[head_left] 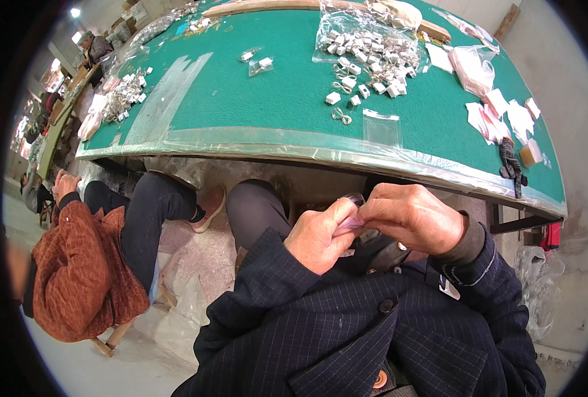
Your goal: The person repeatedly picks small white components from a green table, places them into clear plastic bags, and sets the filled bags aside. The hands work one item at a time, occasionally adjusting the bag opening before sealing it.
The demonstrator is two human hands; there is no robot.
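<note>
My left hand and my right hand meet in front of my chest, below the table's near edge. Between their closed fingers is a small pinkish, thin piece that looks like plastic film. Most of it is hidden by the fingers, so its exact kind cannot be made out. On the green table ahead lies a heap of small white blocks with short cables, like charger plugs, partly on a transparent plastic bag. A flat transparent pouch rests near the edge.
Two bagged white pieces lie left of the heap. Another heap sits at the table's left end. At right are a pink-white bag, papers and a dark glove. A person in a rust-coloured jacket sits to my left.
</note>
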